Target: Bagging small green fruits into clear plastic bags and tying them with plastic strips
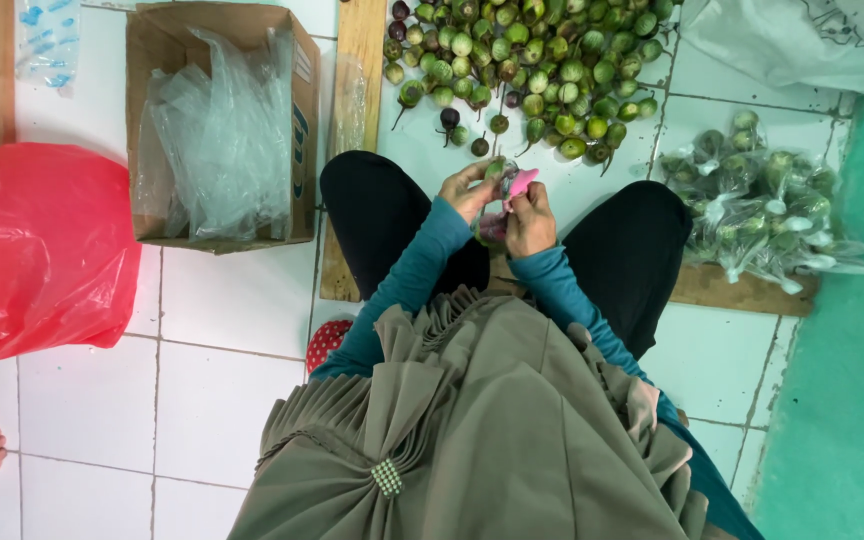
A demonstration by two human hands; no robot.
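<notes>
Right now I am pinching a small clear bag of green eggplants [493, 226] over my lap, left hand [469, 188] gripping its neck, right hand [530, 222] clamped on a pink tie [520, 181]; if my fingers are slipping, the eggplants could be spilling onto the tiles.

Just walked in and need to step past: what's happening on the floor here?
A seated person's left hand and right hand hold a small bag and a pink piece. A pile of green eggplants lies ahead, filled bags to the right, a box of empty bags to the left.
</notes>
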